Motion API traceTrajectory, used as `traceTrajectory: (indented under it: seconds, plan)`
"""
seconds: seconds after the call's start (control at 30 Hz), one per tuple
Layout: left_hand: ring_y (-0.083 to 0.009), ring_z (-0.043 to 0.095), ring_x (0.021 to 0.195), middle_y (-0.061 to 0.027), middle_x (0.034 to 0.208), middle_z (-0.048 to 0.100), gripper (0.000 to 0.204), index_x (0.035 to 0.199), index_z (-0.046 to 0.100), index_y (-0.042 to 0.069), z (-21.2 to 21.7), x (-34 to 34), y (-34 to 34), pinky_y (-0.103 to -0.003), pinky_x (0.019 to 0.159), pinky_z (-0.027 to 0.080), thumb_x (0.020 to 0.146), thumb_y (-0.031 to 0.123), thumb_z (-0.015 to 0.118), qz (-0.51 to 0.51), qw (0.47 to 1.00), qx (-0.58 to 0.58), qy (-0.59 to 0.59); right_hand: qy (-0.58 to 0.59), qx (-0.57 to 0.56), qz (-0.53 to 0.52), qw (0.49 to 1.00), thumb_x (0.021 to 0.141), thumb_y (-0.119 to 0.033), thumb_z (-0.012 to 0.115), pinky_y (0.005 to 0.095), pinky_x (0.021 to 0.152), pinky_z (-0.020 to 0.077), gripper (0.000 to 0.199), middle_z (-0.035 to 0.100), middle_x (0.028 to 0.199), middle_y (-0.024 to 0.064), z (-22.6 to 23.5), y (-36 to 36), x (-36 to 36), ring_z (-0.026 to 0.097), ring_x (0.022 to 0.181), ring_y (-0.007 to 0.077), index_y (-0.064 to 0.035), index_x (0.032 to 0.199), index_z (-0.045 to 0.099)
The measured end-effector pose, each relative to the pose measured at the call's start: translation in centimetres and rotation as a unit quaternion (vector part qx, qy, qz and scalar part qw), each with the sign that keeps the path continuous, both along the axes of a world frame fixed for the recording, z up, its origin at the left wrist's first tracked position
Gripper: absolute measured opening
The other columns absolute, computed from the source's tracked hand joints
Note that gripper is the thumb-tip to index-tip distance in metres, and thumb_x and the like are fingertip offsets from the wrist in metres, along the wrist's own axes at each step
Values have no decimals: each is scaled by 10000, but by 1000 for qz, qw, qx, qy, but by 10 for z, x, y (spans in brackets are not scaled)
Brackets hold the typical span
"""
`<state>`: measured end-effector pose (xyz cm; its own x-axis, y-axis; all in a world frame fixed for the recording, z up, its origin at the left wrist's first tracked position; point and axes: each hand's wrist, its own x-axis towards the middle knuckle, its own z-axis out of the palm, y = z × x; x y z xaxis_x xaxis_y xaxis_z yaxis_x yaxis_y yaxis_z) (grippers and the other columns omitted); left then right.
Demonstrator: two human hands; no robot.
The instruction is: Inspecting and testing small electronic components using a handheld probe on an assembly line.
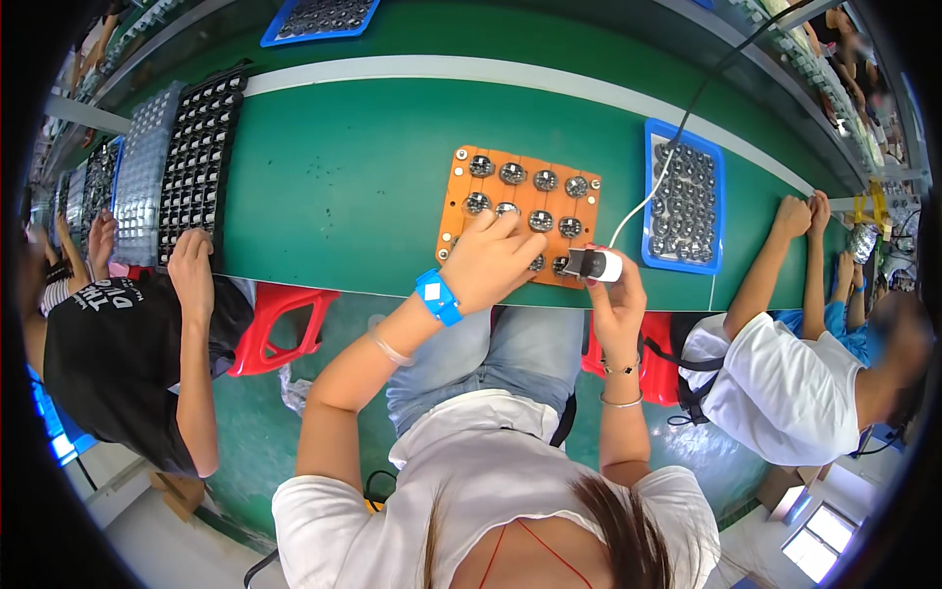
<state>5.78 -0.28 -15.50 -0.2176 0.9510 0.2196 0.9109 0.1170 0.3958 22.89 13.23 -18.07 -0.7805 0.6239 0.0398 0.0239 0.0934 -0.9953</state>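
Observation:
An orange board [525, 201] lies near the front edge of the green table, with rows of round dark, shiny parts [546, 181] set in it. My left hand [491, 257] rests over the board's lower left part, fingers apart and bent, hiding some of the round parts. A blue wristband [438, 297] is on that wrist. At the board's lower right corner my right hand [620, 306] is closed around a small white handheld device with a black end [605, 266]. Its black end reaches over a round part at the corner. A white cable [640, 206] runs up from it.
A blue tray [650, 245] of round dark parts stands right of the board. Black trays [199, 147] and clear trays [147, 167] stand at the left; another blue tray [277, 39] lies beyond the white strip. Co-workers sit on both sides [128, 363] [785, 383].

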Motion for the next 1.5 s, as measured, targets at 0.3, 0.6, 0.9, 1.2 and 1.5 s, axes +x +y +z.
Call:
traceTrajectory:
  seconds: [0.3, 0.6, 0.9, 1.2, 1.5]
  plan:
    - [-226, 503, 885, -70, 908, 556, 370, 984, 591, 108, 21, -8, -3, -340, 752, 353, 682, 215, 776, 26, 995, 44, -88, -26, 44, 41, 998, 863, 51, 581, 326, 950, 445, 319, 596, 1178, 161, 8, -18, -16, 572, 1095, 214, 44, 1172, 505]
    - [-224, 494, 885, -58, 868, 582, 483, 1030, 546, 71, 8, -8, 0, -354, 748, 362, 631, 213, 777, -4, 1000, 3, -2, 22, -45, -71, 996, 880, -24, 622, 302, 945, 431, 341, 601, 1151, 121, 8, -5, 0, 567, 1064, 178, 30, 1193, 499]
    - [-198, 496, 871, -18, 820, 584, 348, 971, 542, 77, 6, 6, 15, -348, 745, 353, 698, 173, 736, -1, 991, 62, -121, -38, -15, -14, 999, 879, 10, 597, 322, 963, 422, 311, 595, 1174, 133, -1, -4, 6, 551, 1095, 189, 33, 1177, 513]
    - [-204, 507, 897, -15, 854, 621, 381, 1009, 552, 88, 15, 8, 20, -354, 765, 351, 687, 156, 743, 3, 993, 52, -102, -21, -12, -20, 1000, 865, 41, 588, 315, 967, 436, 317, 596, 1153, 117, -3, -6, 6, 569, 1100, 198, 25, 1175, 524]
    - [-277, 453, 1167, -83, 1296, 498, 628, 1151, 537, 118, 13, 11, -12, -419, 984, 311, 627, 327, 813, 44, 999, -4, 3, 75, 80, -382, 918, 957, -94, 516, 315, 984, 361, 384, 521, 1236, 133, -24, 65, 26, 500, 1123, 185, 23, 1294, 374]
